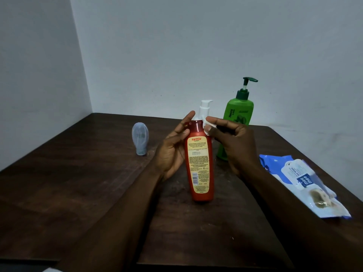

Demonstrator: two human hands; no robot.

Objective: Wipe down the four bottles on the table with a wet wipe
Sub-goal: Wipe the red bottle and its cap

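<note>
A red shampoo bottle (200, 165) with a yellow label stands upright at the table's middle. My left hand (172, 152) holds its upper part from the left, fingers around the shoulder. My right hand (233, 142) pinches a small white wet wipe (208, 127) against the bottle's top right shoulder. Behind the red bottle stands a white pump bottle (205, 107), mostly hidden. A green pump bottle (238, 114) stands at the back right, partly behind my right hand. A small grey-blue bottle (140, 138) stands on its cap at the left.
A blue and white pack of wet wipes (306, 183) lies on the dark wooden table (78, 183) near its right edge. White walls meet in a corner behind the table's far left.
</note>
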